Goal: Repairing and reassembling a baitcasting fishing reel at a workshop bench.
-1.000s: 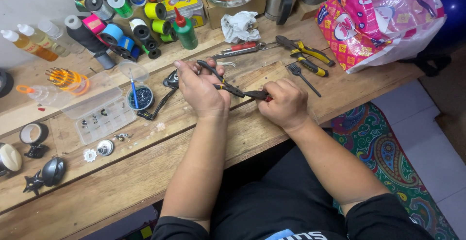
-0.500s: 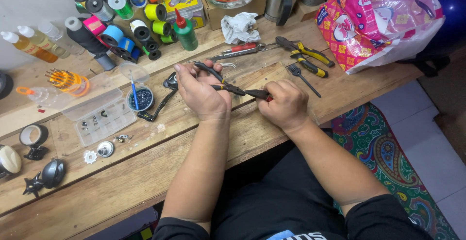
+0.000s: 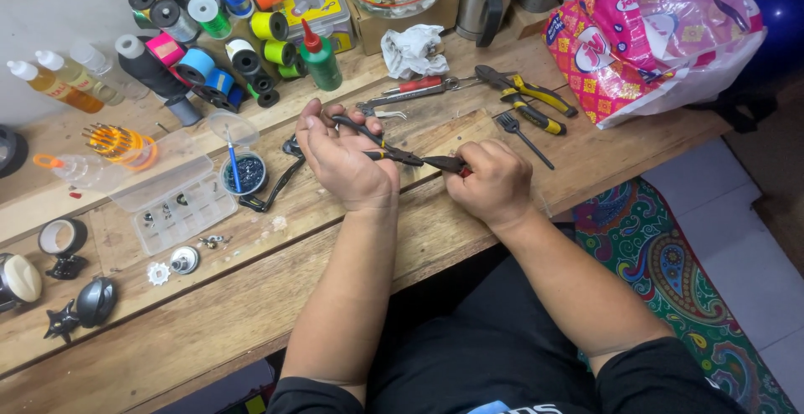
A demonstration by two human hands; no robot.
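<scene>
Near frame centre, above the scuffed wooden plank surface (image 3: 276,297): left hand (image 3: 345,159) curled shut around a small dark metal part (image 3: 345,121), fingers (image 3: 322,125) pinched narrow on it; right hand (image 3: 496,181) closed on the handles of slim black needle-nose pliers (image 3: 400,156), tips reaching toward the part. Just left, clear plastic compartment box (image 3: 172,196); upper right, yellow-handled pliers (image 3: 528,96).
</scene>
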